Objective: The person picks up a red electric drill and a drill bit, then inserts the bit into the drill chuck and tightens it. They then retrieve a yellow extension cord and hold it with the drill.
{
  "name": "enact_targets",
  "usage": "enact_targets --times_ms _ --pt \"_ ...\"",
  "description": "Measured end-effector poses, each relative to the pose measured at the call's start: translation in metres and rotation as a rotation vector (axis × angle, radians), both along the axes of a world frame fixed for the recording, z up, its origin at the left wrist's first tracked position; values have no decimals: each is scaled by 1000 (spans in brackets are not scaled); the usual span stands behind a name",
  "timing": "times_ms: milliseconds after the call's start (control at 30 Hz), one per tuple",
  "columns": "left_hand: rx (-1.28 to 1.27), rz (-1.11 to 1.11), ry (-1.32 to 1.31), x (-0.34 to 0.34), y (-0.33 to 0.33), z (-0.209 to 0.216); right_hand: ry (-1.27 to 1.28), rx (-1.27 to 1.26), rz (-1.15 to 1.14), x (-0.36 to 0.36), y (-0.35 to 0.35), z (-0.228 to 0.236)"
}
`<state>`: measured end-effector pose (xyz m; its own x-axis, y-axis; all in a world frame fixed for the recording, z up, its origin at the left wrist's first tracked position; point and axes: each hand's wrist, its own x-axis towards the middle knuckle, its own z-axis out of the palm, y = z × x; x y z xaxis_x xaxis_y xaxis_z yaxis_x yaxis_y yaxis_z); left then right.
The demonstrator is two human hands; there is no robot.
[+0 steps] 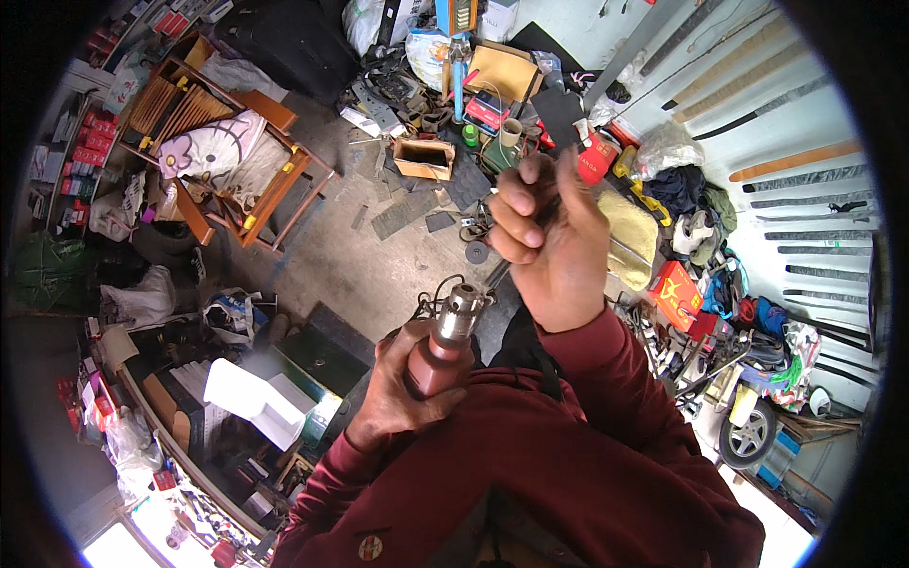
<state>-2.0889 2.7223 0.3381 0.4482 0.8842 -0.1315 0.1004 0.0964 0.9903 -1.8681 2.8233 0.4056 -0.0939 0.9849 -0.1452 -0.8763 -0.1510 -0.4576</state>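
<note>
My left hand [398, 386] is wrapped round the reddish-brown body of a power drill [437, 369], close to my waist. The drill's silver chuck [461, 312] points up and away from me, and no bit shows in it. Dark cord loops just beyond the chuck. To the right and higher up, my right hand [570, 251] is raised with its fingers curled toward the thumb. Something dark seems to sit between those fingers, but I cannot make it out. The two hands are apart.
A wooden chair [301, 180] with a cushion stands at the far left. Ahead on the floor lie a small open box [423, 159], scraps and tools. At right are a red box [676, 295], piled goods and a wheel [748, 434]. A white open carton [275, 407] sits at left.
</note>
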Motion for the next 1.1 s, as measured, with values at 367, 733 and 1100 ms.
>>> enact_targets --times_ms 367,733,1100 --pt "47 -2 27 3 -8 -2 -98 -12 73 -13 -2 -1" --pt "127 -45 65 4 -8 -1 -122 -54 118 -11 -6 -4" --pt "102 -23 30 2 -11 -2 -16 -105 142 -2 -7 -43"
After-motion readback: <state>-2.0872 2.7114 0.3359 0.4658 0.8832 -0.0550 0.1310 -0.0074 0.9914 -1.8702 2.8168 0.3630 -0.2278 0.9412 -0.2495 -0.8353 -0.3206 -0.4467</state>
